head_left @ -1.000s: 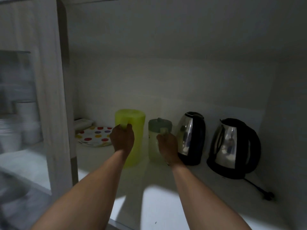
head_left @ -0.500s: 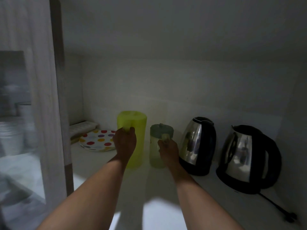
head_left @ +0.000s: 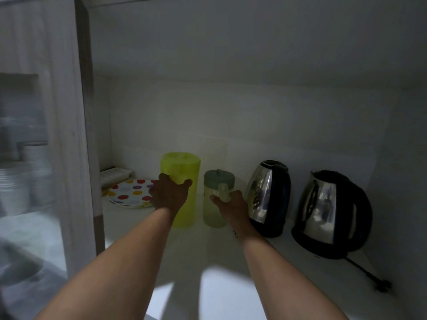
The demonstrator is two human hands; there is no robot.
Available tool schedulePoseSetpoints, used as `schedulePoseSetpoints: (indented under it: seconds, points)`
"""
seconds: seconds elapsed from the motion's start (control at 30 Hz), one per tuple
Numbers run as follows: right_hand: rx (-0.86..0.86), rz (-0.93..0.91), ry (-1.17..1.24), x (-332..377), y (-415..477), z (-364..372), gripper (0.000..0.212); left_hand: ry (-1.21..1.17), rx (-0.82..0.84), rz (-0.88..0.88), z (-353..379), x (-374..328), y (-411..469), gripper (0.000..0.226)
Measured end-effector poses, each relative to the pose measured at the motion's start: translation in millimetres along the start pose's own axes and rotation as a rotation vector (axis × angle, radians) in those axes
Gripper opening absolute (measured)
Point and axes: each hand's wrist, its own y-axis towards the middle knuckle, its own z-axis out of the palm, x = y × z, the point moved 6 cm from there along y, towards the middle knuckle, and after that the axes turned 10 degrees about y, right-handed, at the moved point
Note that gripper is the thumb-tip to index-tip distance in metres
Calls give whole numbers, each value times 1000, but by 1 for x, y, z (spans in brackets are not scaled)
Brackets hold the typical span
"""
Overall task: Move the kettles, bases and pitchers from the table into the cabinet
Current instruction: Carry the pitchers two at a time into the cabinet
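Observation:
Inside the cabinet, a tall yellow-green pitcher (head_left: 182, 172) stands on the white shelf (head_left: 208, 262). My left hand (head_left: 169, 195) rests against its near side with thumb and fingers spread apart. Just to the right stands a small pale pitcher with a grey lid (head_left: 217, 181). My right hand (head_left: 232, 205) is curled loosely around its handle. Further right are two steel-and-black kettles, the first (head_left: 268, 197) beside my right hand and the second (head_left: 332, 213) on its black base near the right wall.
A polka-dot plate (head_left: 131, 192) and a white tray (head_left: 115, 175) lie at the shelf's back left. A black cord and plug (head_left: 381, 287) trail from the right kettle. The glass cabinet door (head_left: 41, 158) stands open at left, with stacked white dishes behind it.
Both pitchers now stand further back on the shelf. My left hand has opened from its grip on the tall pitcher's handle. The view has shifted slightly closer.

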Motion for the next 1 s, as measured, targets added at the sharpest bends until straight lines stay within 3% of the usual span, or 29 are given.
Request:
schedulePoseSetpoints:
  seconds: [0.1, 0.2, 0.53, 0.77, 1.0]
  points:
    - [-49, -33, -13, 15, -15, -17, 79, 25, -3, 15, -10, -5, -15, 87]
    - [-55, -63, -100, 32, -40, -32, 73, 33, 38, 56, -22, -3, -34, 90]
    - [-82, -176, -424, 113, -154, -58, 52, 234, -100, 458, -136, 10, -116, 58]
    - [1, -302, -480, 168, -247, -8, 60, 215, -214, 662, -246, 66, -146, 31]
    - [114, -430, -484, 220, -326, 79, 66, 435, -270, 603, -343, 160, -139, 51]
